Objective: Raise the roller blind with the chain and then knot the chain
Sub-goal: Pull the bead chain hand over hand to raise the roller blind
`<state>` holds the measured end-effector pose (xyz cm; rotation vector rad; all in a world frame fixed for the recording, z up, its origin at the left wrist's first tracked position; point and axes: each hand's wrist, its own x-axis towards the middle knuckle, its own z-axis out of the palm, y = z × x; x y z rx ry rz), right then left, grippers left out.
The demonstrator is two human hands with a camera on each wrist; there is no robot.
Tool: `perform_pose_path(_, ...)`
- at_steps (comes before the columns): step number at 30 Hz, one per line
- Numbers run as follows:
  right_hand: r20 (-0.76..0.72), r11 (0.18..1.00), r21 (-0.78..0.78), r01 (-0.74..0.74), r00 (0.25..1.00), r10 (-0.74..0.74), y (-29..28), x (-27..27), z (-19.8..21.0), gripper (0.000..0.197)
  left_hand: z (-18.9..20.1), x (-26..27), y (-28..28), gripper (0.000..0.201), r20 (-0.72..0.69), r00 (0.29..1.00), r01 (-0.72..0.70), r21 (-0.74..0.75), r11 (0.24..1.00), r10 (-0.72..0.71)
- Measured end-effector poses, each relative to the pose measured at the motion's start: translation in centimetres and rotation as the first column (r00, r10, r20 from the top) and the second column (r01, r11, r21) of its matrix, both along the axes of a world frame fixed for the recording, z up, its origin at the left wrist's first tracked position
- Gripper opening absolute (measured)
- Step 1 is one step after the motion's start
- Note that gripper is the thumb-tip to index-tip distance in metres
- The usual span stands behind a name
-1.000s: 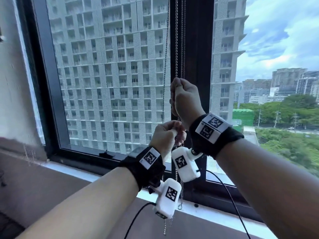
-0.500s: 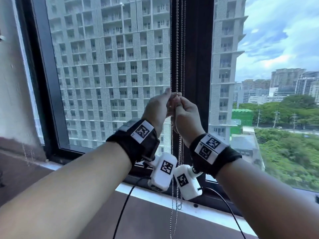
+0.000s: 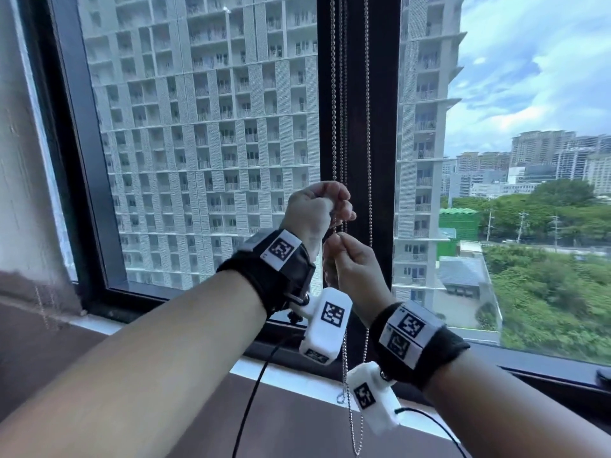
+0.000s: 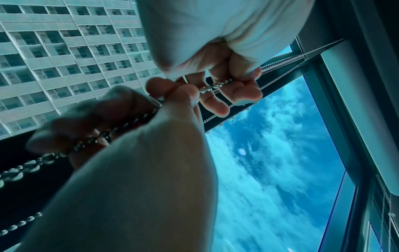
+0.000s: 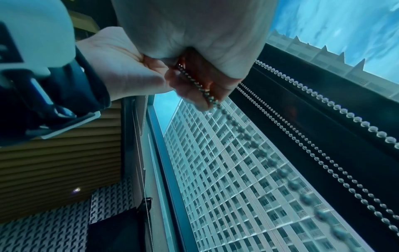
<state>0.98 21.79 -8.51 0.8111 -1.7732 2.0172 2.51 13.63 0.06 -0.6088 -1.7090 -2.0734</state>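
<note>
Item: bead chain point(image 3: 334, 104), metal, hanging in strands in front of the dark window mullion point(image 3: 380, 127), the landmark for this entry.

Handling (judged): light, limp, no stiffness; smooth beads likely to slide through a loose pinch. Best held with fingertips seated between beads, close to the crossing point, so a loop keeps its shape.

Location: 2 strands run down the mullion's left part into the hands; 1 further strand point(image 3: 367, 200) hangs free toward its right. Slack tail point(image 3: 353, 424) hangs below the hands, in front of the sill point(image 3: 264, 371).

Left hand point(image 3: 312, 209): raised before the mullion, fingers curled, pinching the chain.

Right hand point(image 3: 355, 266): directly below the left, touching it, thumb and fingers closed on the chain.

Stage (judged): knotting; no roller blind visible over the glass.
</note>
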Motion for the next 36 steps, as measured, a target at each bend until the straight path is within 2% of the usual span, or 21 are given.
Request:
perform_pose_path(3, -0.058, 0.997, 0.04, 0.062, 0.997, -0.059, 0.5, -0.4, 0.0, 0.033, 0.0, 0.4, 0.0, 0.035, 0.005, 1.0, 0.014, -0.016, 1.0, -0.014)
perform_pose_path(9, -0.122, 0.986, -0.028, 0.163, 0.979, -0.166, 1.4, -0.2, 2.6, 0.027, -0.9, 0.4, -0.4, 0.037, -0.003, 1.0, 0.03, -0.029, 0.999, -0.03)
perform_pose_path(13, -0.211, 0.916, 0.062, 0.397, 0.902, -0.376, 1.8, -0.9, 3.8, 0.028, -2.0, 0.6, -1.0, 0.044, -0.019, 0.999, 0.031, 0.041, 0.999, -0.03)
perform_pose_path(16, -0.226, 0.872, 0.046, 0.487, 0.856, -0.466, 1.8, -0.9, 4.5, 0.025, -2.6, 0.8, -1.3, 0.043, 0.024, 0.999, 0.032, 0.071, 0.997, -0.034)
perform_pose_path(20, -0.167, 0.938, -0.012, 0.346, 0.924, -0.343, 1.3, 0.3, 7.0, 0.021, -3.5, 0.7, -1.4, 0.036, 0.068, 0.997, 0.025, 0.027, 0.999, -0.027)
perform_pose_path(24, -0.13, 0.982, 0.008, 0.187, 0.974, -0.184, 0.4, 1.4, 10.1, 0.026, -4.7, 1.0, -0.9, 0.032, 0.136, 0.99, 0.032, -0.007, 0.999, -0.031)
perform_pose_path(28, -0.017, 1.0, 0.004, 0.007, 1.0, -0.007, -0.5, 1.9, 12.1, 0.033, -5.7, 1.0, -0.7, 0.041, 0.13, 0.992, 0.0, -0.001, 1.0, 0.0)
perform_pose_path(30, -0.014, 0.999, 0.003, 0.033, 0.999, -0.033, -0.9, 1.6, 12.1, 0.036, -6.0, 1.2, -0.6, 0.047, 0.12, 0.993, -0.01, -0.019, 1.0, 0.012)
perform_pose_path(33, -0.091, 0.993, 0.007, 0.115, 0.989, -0.114, -1.5, 1.1, 11.5, 0.041, -6.2, 1.9, -0.2, 0.053, 0.125, 0.992, 0.009, -0.061, 0.998, -0.001)
perform_pose_path(36, -0.062, 0.996, -0.029, 0.082, 0.995, -0.084, -1.8, 1.2, 10.7, 0.042, -6.8, 2.2, -0.3, 0.051, 0.168, 0.986, 0.018, -0.078, 0.997, -0.005)
